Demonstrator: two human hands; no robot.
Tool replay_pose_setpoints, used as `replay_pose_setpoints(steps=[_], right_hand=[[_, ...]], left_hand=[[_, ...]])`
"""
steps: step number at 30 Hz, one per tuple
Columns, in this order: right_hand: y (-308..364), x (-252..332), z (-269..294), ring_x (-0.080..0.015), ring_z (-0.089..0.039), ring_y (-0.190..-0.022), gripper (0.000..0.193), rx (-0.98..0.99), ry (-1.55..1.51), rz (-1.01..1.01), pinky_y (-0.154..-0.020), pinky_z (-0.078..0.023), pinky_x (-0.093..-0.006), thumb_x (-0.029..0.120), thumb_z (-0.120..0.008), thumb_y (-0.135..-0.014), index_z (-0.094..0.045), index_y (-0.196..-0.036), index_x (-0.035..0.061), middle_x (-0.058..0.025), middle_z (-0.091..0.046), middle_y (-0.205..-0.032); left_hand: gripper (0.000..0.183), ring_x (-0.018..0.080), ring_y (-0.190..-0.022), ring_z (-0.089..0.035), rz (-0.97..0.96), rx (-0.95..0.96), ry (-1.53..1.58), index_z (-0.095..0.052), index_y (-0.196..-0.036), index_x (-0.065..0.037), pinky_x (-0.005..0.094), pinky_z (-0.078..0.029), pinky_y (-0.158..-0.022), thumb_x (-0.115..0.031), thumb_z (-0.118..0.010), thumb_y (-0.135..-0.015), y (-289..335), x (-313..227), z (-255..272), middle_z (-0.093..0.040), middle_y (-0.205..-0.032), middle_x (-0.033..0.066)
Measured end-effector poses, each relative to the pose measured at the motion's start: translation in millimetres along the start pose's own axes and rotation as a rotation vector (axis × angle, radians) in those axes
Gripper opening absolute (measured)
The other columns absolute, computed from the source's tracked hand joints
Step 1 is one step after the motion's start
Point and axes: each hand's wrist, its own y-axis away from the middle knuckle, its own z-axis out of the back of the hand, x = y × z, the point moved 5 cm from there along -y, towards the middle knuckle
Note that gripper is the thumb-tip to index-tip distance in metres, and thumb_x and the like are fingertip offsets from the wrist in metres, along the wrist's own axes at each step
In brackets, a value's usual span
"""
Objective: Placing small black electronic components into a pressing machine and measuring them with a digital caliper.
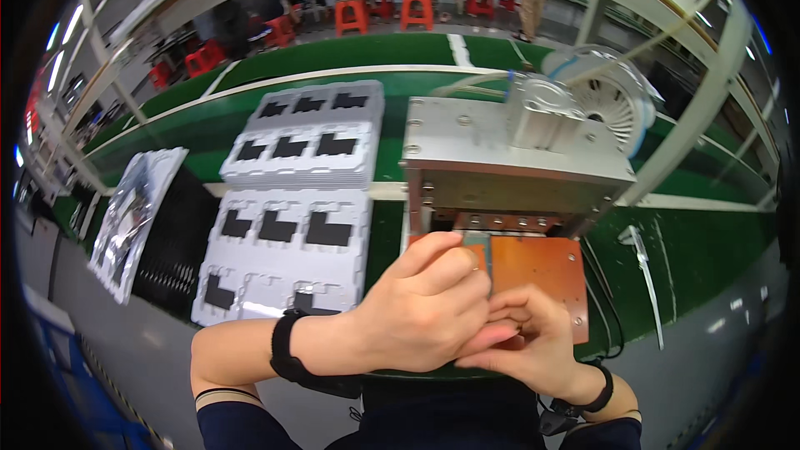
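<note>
My left hand [429, 304] is curled closed just in front of the metal press, over the near left part of an orange plate [540, 271]. My right hand [537, 340] meets it from the right, thumb and fingers pinched together at the left hand's fingertips. Whatever sits between the fingers is hidden. Left of my hands lies a white plastic tray [271, 271] with black L-shaped flat pieces [328, 230] in its pockets. One pocket in its near row shows no black piece. My left wrist overlaps the tray's near right corner.
The metal press [517, 146] stands behind my hands, with a cylinder [546, 112] and a round ribbed reel-like part [612, 104] on top. A tray stack [300, 168] rises behind the near tray. A caliper [644, 271] lies right; a film-covered tray [133, 212] and black ribbed surface [179, 242] lie left.
</note>
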Motion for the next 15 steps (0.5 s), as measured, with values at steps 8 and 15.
replay_pose_setpoints(steps=[8,15], right_hand=[[24.6,-10.1,101.1,-0.0077,-0.066,-0.074,0.026,-0.285,0.034,-0.190,-0.065,-0.051,-0.0181,-0.007,-0.070,-0.081,-0.062,-0.106,-0.0034,-0.0079,-0.070,-0.082],[-1.2,4.0,86.5,-0.0155,-0.058,-0.070,0.020,-0.147,0.645,-0.025,-0.057,-0.046,-0.0273,0.007,-0.074,-0.079,-0.072,-0.100,0.0063,-0.0059,-0.062,-0.086]], left_hand=[[0.027,0.0318,-0.108,-0.055,0.151,-0.018,-0.071,-0.069,-0.108,-0.013,0.0529,-0.030,-0.104,-0.023,-0.061,-0.085,-7.2,14.4,5.1,-0.058,-0.118,0.0111],[0.057,0.0282,-0.117,-0.053,0.096,0.439,0.309,-0.055,-0.126,-0.008,0.0466,-0.037,-0.100,-0.044,-0.067,-0.083,17.0,-13.8,-44.1,-0.052,-0.131,0.0148]])
